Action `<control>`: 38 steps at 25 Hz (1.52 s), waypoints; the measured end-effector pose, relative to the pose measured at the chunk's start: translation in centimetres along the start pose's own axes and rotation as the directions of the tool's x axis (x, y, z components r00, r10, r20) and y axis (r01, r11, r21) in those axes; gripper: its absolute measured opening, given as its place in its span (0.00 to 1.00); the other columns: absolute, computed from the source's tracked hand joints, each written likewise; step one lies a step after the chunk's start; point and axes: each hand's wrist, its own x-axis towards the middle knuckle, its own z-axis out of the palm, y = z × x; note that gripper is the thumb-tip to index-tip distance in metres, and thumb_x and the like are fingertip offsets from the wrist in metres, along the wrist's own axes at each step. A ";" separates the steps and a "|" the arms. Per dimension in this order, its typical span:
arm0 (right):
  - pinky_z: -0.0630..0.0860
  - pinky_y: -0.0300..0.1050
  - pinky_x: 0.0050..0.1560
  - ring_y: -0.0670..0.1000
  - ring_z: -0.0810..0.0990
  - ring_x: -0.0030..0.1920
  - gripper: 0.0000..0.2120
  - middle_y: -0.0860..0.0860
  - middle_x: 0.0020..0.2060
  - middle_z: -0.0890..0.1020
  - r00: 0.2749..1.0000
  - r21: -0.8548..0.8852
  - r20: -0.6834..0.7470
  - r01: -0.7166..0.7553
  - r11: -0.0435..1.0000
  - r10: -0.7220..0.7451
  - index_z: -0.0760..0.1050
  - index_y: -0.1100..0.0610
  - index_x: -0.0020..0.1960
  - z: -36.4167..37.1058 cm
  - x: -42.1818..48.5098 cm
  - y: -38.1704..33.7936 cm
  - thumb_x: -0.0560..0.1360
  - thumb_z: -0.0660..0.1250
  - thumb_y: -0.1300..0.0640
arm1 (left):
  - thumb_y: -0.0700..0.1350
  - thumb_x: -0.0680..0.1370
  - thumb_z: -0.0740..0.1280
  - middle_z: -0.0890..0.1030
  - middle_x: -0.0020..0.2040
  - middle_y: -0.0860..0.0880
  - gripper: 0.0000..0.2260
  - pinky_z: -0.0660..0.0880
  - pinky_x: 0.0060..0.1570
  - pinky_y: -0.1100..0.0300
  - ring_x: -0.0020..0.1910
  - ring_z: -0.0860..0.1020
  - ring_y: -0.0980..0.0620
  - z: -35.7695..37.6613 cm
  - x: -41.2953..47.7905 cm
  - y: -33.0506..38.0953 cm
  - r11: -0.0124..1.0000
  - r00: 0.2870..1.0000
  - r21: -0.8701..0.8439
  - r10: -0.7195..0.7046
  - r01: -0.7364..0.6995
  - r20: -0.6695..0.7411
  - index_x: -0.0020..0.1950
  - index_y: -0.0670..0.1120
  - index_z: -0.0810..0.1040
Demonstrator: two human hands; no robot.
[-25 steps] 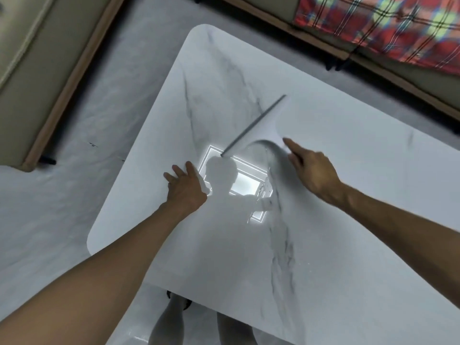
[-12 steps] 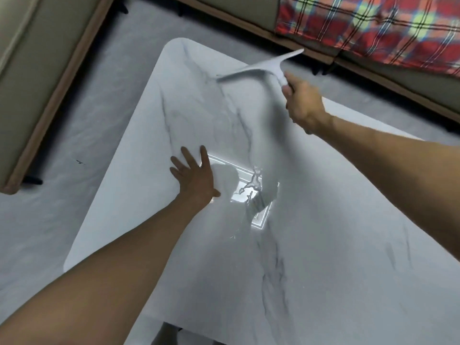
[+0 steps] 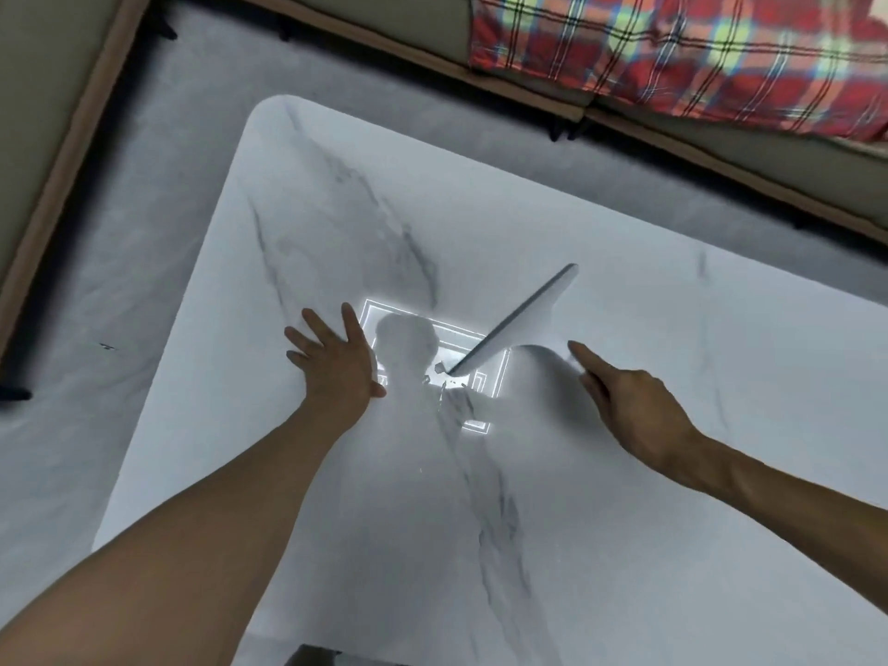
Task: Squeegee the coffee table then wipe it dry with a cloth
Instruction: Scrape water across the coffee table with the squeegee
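- Head view: the squeegee step is in hand. The right hand (image 3: 629, 406) is closed around the handle of the pale squeegee (image 3: 521, 324), index finger stretched along it, and the blade edge slants across the middle of the coffee table (image 3: 672, 521).
- The blade's lower end sits at a small cluster of water drops (image 3: 439, 377), inside the bright square reflection of a ceiling light (image 3: 485, 406).
- The left hand (image 3: 336, 362) lies flat on the tabletop, fingers spread, holding nothing, just left of that reflection.
- No cloth is visible, so the drying step looks not yet begun.
- Next, I judge, the blade needs even pressure and a steady pull toward an edge, carrying the drops off the top.
- The tabletop is glossy white marble-look stone with grey veins and rounded corners; it is slick, so water should slide easily.
- The squeegee is wide, thin and smooth, with a darker strip along its blade.
- Beyond the table, a plaid blanket (image 3: 672, 50) lies on a beige sofa (image 3: 793, 180).
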 end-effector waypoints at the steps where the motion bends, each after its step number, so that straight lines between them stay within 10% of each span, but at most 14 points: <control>1: 0.70 0.45 0.34 0.47 0.74 0.29 0.23 0.42 0.26 0.72 1.000 0.002 0.019 -0.014 1.000 0.014 0.59 0.39 0.74 -0.8 -0.9 0.6 0.80 0.46 0.42 | 0.59 0.68 0.74 0.40 0.73 0.24 0.58 0.56 0.69 0.32 0.70 0.47 0.19 -0.1 0.1 0.0 1.000 1.000 0.002 -0.001 0.001 0.003 0.77 0.43 0.34; 6: 0.76 0.52 0.46 0.66 0.79 0.49 0.21 0.58 0.48 0.82 0.978 0.149 -0.200 -0.035 0.988 0.065 0.62 0.47 0.74 -5.2 5.5 -0.1 0.82 0.51 0.47 | 0.61 0.67 0.74 0.40 0.73 0.24 0.59 0.58 0.68 0.33 0.70 0.47 0.19 -0.4 0.2 0.3 1.000 0.999 0.021 -0.009 0.008 0.033 0.76 0.42 0.32; 11: 0.68 0.41 0.29 0.59 0.73 0.44 0.22 0.60 0.58 0.77 0.920 0.362 -0.166 -0.277 0.890 0.354 0.59 0.44 0.75 -5.2 12.3 -2.1 0.82 0.49 0.49 | 0.61 0.66 0.75 0.41 0.72 0.23 0.59 0.60 0.67 0.32 0.70 0.49 0.18 -0.4 0.4 0.3 1.000 1.000 0.031 0.005 -0.006 0.027 0.77 0.40 0.34; 15: 0.75 0.57 0.52 0.67 0.77 0.51 0.22 0.63 0.53 0.82 0.947 0.229 -0.224 -0.180 0.957 0.231 0.60 0.49 0.76 -0.7 6.2 -0.6 0.83 0.51 0.51 | 0.62 0.66 0.74 0.43 0.72 0.22 0.60 0.63 0.66 0.33 0.69 0.51 0.18 -0.3 0.2 0.0 0.999 1.000 0.039 0.013 -0.014 0.016 0.77 0.41 0.35; 22: 0.73 0.48 0.37 0.60 0.77 0.33 0.22 0.54 0.33 0.81 0.975 0.139 -0.045 -0.210 0.968 0.218 0.61 0.44 0.75 2.2 -6.2 3.3 0.81 0.52 0.47 | 0.62 0.65 0.74 0.43 0.72 0.22 0.60 0.63 0.65 0.33 0.69 0.51 0.18 -0.4 -0.1 0.0 0.999 1.000 0.046 0.029 -0.029 -0.003 0.77 0.41 0.35; 26: 0.77 0.58 0.51 0.68 0.80 0.51 0.20 0.63 0.55 0.82 0.960 0.163 -0.235 -0.117 0.980 0.154 0.64 0.51 0.73 -2.2 0.4 2.8 0.82 0.54 0.52 | 0.60 0.65 0.76 0.42 0.73 0.24 0.60 0.61 0.66 0.33 0.70 0.49 0.18 -0.6 -0.5 0.1 0.999 0.999 0.008 0.035 -0.035 -0.004 0.78 0.43 0.36; 31: 0.74 0.50 0.27 0.66 0.80 0.46 0.18 0.64 0.53 0.78 0.914 0.417 -0.151 -0.287 0.862 0.377 0.64 0.50 0.70 -4.5 10.3 -2.4 0.81 0.50 0.54 | 0.52 0.70 0.75 0.42 0.75 0.28 0.51 0.57 0.70 0.35 0.72 0.47 0.22 -1.3 -1.8 -1.0 0.995 0.997 -0.054 0.079 -0.078 0.014 0.78 0.44 0.41; 38: 0.68 0.48 0.39 0.66 0.79 0.43 0.20 0.61 0.44 0.82 0.991 0.152 -0.128 -0.001 0.988 0.021 0.60 0.44 0.74 5.5 -0.1 -4.2 0.82 0.51 0.50 | 0.37 0.76 0.58 0.55 0.73 0.32 0.30 0.62 0.69 0.44 0.69 0.60 0.31 2.6 -10.1 -1.9 0.983 0.988 -0.103 0.152 -0.151 -0.006 0.77 0.42 0.50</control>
